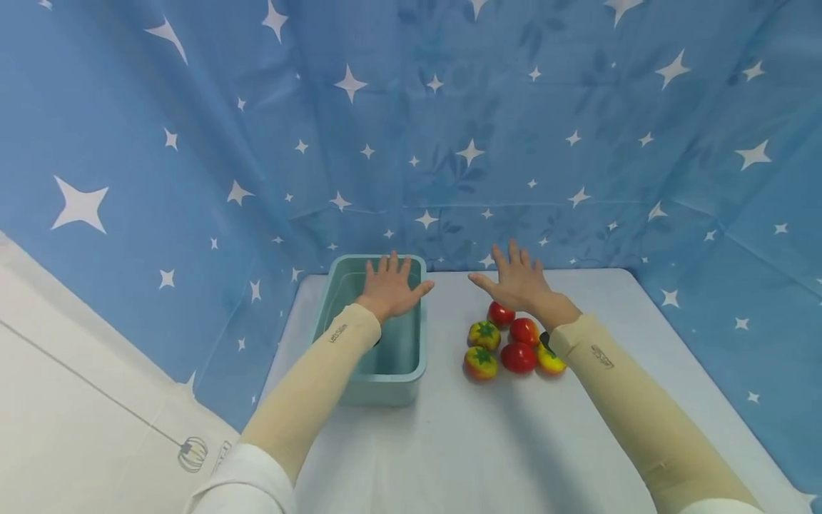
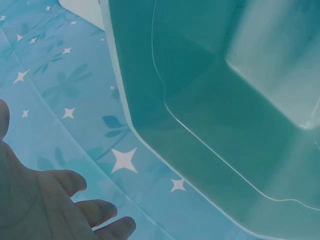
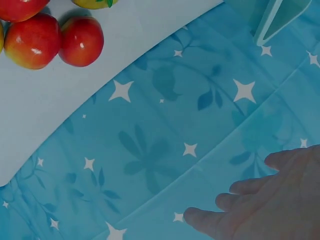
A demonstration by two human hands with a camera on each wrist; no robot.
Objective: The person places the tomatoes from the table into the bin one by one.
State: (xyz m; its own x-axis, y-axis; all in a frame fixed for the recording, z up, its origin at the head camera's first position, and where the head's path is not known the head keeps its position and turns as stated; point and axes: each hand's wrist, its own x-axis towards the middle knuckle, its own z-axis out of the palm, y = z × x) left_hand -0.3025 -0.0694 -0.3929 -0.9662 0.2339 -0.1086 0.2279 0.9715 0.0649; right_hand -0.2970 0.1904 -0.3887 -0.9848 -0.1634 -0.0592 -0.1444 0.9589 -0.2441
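Observation:
My left hand [image 1: 389,287] hovers over the teal plastic bin [image 1: 380,378], its fingers spread and nothing in them. In the left wrist view the same hand [image 2: 45,200] shows at the lower left, outside the bin's rim [image 2: 131,125]. Above the far side of the fruit group, my right hand [image 1: 519,285] is held out with spread fingers, holding nothing. Beneath and in front of it lie red fruits [image 1: 518,358] and yellow-green ones with green leafy tops [image 1: 481,363]. One yellow fruit [image 1: 551,360] is partly covered by the right wrist. The right wrist view shows red fruits [image 3: 81,41] at the upper left.
A white table [image 1: 449,442] carries the bin on the left and the fruits right of centre. Behind and beside it hangs a blue curtain [image 1: 514,178] with white stars. A pale cloth [image 1: 96,400] with a line drawing hangs at the left.

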